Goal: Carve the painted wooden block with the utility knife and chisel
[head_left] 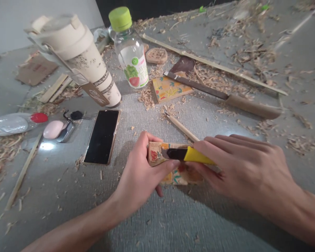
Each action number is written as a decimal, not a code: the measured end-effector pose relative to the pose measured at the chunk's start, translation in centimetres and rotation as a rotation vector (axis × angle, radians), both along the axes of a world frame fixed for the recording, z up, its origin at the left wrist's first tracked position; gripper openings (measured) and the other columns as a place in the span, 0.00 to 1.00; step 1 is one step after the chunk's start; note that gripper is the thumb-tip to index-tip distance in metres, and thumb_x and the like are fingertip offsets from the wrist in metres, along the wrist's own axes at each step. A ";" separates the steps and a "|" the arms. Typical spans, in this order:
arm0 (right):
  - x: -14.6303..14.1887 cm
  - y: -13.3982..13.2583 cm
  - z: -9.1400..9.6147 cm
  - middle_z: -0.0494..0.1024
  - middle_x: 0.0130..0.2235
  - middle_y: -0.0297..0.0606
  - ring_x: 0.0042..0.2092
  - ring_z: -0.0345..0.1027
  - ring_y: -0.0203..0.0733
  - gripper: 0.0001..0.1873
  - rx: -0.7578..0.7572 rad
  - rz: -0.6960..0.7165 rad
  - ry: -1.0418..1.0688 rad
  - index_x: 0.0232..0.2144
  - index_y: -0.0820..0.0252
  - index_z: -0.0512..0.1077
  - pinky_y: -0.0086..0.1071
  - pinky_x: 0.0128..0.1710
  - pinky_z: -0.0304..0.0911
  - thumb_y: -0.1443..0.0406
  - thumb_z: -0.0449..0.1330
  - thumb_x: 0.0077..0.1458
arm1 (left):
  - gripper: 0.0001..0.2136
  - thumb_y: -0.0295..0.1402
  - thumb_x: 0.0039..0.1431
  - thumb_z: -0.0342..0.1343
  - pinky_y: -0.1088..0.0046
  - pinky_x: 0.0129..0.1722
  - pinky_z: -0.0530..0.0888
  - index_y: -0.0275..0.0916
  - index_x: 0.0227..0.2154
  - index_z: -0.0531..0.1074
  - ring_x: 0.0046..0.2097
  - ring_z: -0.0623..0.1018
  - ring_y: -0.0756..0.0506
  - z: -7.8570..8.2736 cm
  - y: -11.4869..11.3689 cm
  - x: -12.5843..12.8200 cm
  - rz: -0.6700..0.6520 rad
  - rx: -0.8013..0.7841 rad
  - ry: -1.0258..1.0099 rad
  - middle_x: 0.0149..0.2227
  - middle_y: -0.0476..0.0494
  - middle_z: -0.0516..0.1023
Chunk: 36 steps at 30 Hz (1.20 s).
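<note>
My left hand [140,175] grips the left end of a small painted wooden block [180,176] lying on the grey cloth, thumb on top and fingers curled round it. My right hand [241,168] is closed on a yellow utility knife [191,155]. Its black tip and blade rest on the block's upper face, close to my left thumb. A thin bamboo stick [182,128] lies just behind the block.
A black phone [102,136] lies to the left. Behind stand a beige lidded cup [81,59] and a green-capped bottle [130,49]. A second painted block [170,88], a large chopping knife [223,96], a long bamboo strip [215,64] and wood shavings lie at the back.
</note>
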State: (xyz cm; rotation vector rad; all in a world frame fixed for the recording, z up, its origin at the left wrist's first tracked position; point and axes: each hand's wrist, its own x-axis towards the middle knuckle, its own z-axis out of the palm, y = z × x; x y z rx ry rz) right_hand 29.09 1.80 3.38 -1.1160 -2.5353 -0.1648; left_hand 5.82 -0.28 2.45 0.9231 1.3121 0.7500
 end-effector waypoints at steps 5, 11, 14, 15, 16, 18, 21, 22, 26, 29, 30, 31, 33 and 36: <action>0.5 0.5 -0.1 0.79 0.29 0.31 0.29 0.71 0.40 0.13 -0.080 0.013 -0.012 0.33 0.54 0.71 0.37 0.33 0.54 0.58 0.58 0.72 | 0.22 0.35 0.54 0.74 0.78 0.12 0.76 0.47 0.44 0.66 0.27 0.78 0.48 0.4 0.4 -0.4 -0.059 -0.048 0.002 0.33 0.55 0.76; 0.6 0.7 -0.2 0.79 0.30 0.32 0.28 0.68 0.40 0.14 -0.079 0.018 -0.026 0.34 0.53 0.72 0.38 0.33 0.54 0.57 0.57 0.74 | 0.21 0.36 0.56 0.74 0.79 0.11 0.75 0.47 0.43 0.65 0.25 0.77 0.49 0.6 0.9 -0.8 -0.114 -0.070 -0.009 0.32 0.55 0.77; 0.5 0.8 -0.1 0.79 0.31 0.32 0.28 0.68 0.40 0.14 -0.066 0.018 -0.016 0.35 0.54 0.72 0.38 0.33 0.55 0.57 0.58 0.74 | 0.21 0.38 0.57 0.73 0.79 0.11 0.75 0.47 0.43 0.65 0.25 0.76 0.49 0.6 1.2 -0.9 -0.125 -0.062 0.006 0.31 0.56 0.77; 0.5 0.8 -0.1 0.80 0.31 0.33 0.29 0.68 0.40 0.13 -0.064 0.015 -0.014 0.35 0.54 0.73 0.38 0.34 0.55 0.58 0.58 0.74 | 0.21 0.38 0.57 0.72 0.79 0.11 0.75 0.47 0.44 0.65 0.25 0.76 0.49 0.6 1.2 -0.9 -0.127 -0.060 0.008 0.31 0.56 0.76; 0.5 0.8 -0.1 0.80 0.31 0.33 0.29 0.69 0.40 0.13 -0.064 0.015 -0.011 0.35 0.55 0.73 0.38 0.34 0.55 0.58 0.58 0.74 | 0.21 0.38 0.57 0.72 0.79 0.12 0.75 0.47 0.44 0.64 0.25 0.76 0.49 0.7 1.2 -0.9 -0.130 -0.060 0.007 0.31 0.56 0.76; 0.5 0.8 -0.1 0.79 0.30 0.33 0.28 0.69 0.41 0.13 -0.072 0.020 -0.009 0.36 0.55 0.73 0.38 0.32 0.54 0.58 0.57 0.74 | 0.21 0.35 0.57 0.72 0.79 0.12 0.76 0.47 0.44 0.64 0.26 0.76 0.49 0.7 1.3 -0.9 -0.135 -0.059 -0.004 0.31 0.56 0.76; 0.5 0.7 -0.2 0.74 0.27 0.32 0.25 0.66 0.40 0.15 -0.082 0.016 -0.017 0.35 0.55 0.71 0.37 0.27 0.48 0.57 0.55 0.74 | 0.19 0.32 0.59 0.69 0.79 0.14 0.77 0.47 0.46 0.64 0.27 0.76 0.49 0.6 1.3 -0.9 -0.146 -0.052 -0.032 0.32 0.56 0.76; 0.5 0.7 -0.2 0.74 0.26 0.31 0.24 0.66 0.40 0.15 -0.082 0.008 -0.021 0.34 0.55 0.70 0.37 0.26 0.46 0.57 0.54 0.74 | 0.18 0.32 0.60 0.68 0.79 0.14 0.78 0.47 0.46 0.64 0.27 0.76 0.49 0.6 1.3 -1.0 -0.152 -0.047 -0.040 0.32 0.55 0.77; 0.5 0.7 -0.2 0.75 0.27 0.32 0.26 0.67 0.40 0.15 -0.094 -0.012 -0.021 0.35 0.55 0.71 0.37 0.27 0.47 0.56 0.54 0.75 | 0.13 0.35 0.67 0.62 0.77 0.17 0.80 0.47 0.49 0.64 0.30 0.79 0.47 0.4 1.2 -1.2 -0.162 -0.030 -0.065 0.35 0.52 0.77; 0.5 0.6 -0.2 0.75 0.26 0.32 0.25 0.67 0.40 0.16 -0.099 -0.013 -0.018 0.35 0.55 0.71 0.37 0.27 0.46 0.56 0.53 0.75 | 0.09 0.36 0.70 0.58 0.76 0.20 0.82 0.47 0.49 0.65 0.31 0.80 0.47 0.3 1.1 -1.3 -0.158 -0.015 -0.075 0.35 0.52 0.76; 0.4 0.6 -0.3 0.74 0.26 0.32 0.25 0.66 0.39 0.16 -0.106 -0.017 -0.012 0.35 0.55 0.70 0.36 0.27 0.45 0.55 0.53 0.75 | 0.09 0.36 0.70 0.58 0.76 0.20 0.81 0.47 0.49 0.65 0.31 0.80 0.47 0.3 1.1 -1.4 -0.156 -0.010 -0.072 0.36 0.51 0.76; 0.4 0.6 -0.4 0.73 0.25 0.32 0.24 0.64 0.39 0.17 -0.120 -0.025 -0.002 0.34 0.55 0.70 0.36 0.26 0.44 0.55 0.53 0.75 | 0.09 0.37 0.70 0.58 0.76 0.20 0.81 0.47 0.49 0.65 0.31 0.80 0.47 0.3 1.0 -1.3 -0.155 -0.007 -0.067 0.36 0.51 0.76; 0.5 0.6 -0.5 0.71 0.24 0.31 0.22 0.61 0.37 0.19 -0.192 -0.044 0.021 0.33 0.54 0.69 0.36 0.25 0.42 0.54 0.52 0.76 | 0.10 0.37 0.69 0.58 0.77 0.19 0.80 0.47 0.49 0.66 0.30 0.80 0.47 0.3 1.0 -1.3 -0.154 -0.007 -0.058 0.35 0.51 0.76; 0.9 0.9 -0.6 0.68 0.22 0.29 0.20 0.58 0.35 0.20 -0.366 -0.067 0.091 0.32 0.53 0.67 0.35 0.24 0.43 0.53 0.51 0.76 | 0.09 0.36 0.68 0.58 0.79 0.18 0.78 0.47 0.48 0.66 0.30 0.78 0.48 0.3 1.0 -1.3 -0.145 -0.008 -0.030 0.34 0.52 0.74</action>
